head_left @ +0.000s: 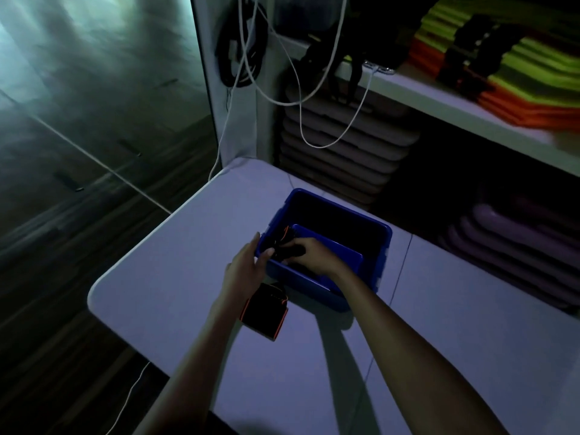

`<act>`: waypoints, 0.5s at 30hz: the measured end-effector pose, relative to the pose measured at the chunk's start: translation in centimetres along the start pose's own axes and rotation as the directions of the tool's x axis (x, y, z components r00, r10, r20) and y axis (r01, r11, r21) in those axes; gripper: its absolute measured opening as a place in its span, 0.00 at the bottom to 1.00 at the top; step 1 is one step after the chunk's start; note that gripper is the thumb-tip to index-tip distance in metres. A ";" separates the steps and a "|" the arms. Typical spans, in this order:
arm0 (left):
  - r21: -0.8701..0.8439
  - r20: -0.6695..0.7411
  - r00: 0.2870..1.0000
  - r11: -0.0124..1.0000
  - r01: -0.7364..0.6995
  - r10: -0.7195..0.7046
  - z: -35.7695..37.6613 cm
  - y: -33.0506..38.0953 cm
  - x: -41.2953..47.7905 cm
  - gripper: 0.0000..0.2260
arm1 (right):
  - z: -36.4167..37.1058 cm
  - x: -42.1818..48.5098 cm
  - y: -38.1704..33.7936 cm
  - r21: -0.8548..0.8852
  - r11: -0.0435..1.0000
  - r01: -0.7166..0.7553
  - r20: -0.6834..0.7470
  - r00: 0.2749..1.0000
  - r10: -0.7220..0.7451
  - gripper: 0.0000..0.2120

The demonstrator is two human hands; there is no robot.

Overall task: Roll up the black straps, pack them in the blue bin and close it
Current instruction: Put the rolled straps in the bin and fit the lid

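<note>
An open blue bin (381,246) stands on the white table (175,277). A blue lid-like panel (332,246) leans inside it. My right hand (309,254) reaches into the bin's near left corner, closed around a rolled black strap (279,243) with orange trim. Fingers apart, my left hand (248,266) rests against the bin's left rim and holds nothing. A second black strap with orange edging (265,312) lies on the table just in front of the bin, partly under my left wrist.
White cables (301,102) hang from above behind the table. To the right, a shelf (439,105) holds stacked green and orange items. Purple and grey stacked mats sit below it. The table's left edge drops to a dark floor (78,152).
</note>
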State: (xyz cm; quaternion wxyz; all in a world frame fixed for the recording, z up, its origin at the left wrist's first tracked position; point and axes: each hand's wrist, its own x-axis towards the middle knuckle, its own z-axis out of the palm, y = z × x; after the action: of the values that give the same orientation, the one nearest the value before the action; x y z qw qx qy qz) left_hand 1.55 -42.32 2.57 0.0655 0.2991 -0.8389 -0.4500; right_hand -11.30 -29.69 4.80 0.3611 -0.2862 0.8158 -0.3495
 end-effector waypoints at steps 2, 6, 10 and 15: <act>-0.012 -0.010 1.000 1.000 -0.001 0.001 0.2 -0.1 0.1 0.26 | -0.2 -0.2 0.4 0.039 0.999 0.006 -0.013 1.000 -0.006 0.16; -0.043 -0.018 1.000 0.999 -0.010 0.009 0.5 0.0 -0.1 0.26 | 0.3 -0.8 0.9 0.055 0.998 -0.012 -0.029 0.999 0.013 0.13; -0.050 -0.026 1.000 0.999 0.007 -0.008 0.5 0.5 -0.4 0.25 | 0.5 -1.2 1.4 0.042 0.999 -0.029 -0.066 0.997 0.032 0.13; -0.184 -0.057 0.996 0.981 0.063 -0.074 0.8 0.8 -1.2 0.23 | 0.0 -2.1 0.9 -0.014 1.000 -0.005 -0.126 0.992 0.003 0.14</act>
State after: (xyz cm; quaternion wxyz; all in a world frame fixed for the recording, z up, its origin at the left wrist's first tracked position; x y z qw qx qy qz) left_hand 1.93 -40.76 2.93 0.1036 0.3347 -0.7811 -0.5169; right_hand -10.29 -27.62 4.95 0.3076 -0.2643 0.8400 -0.3605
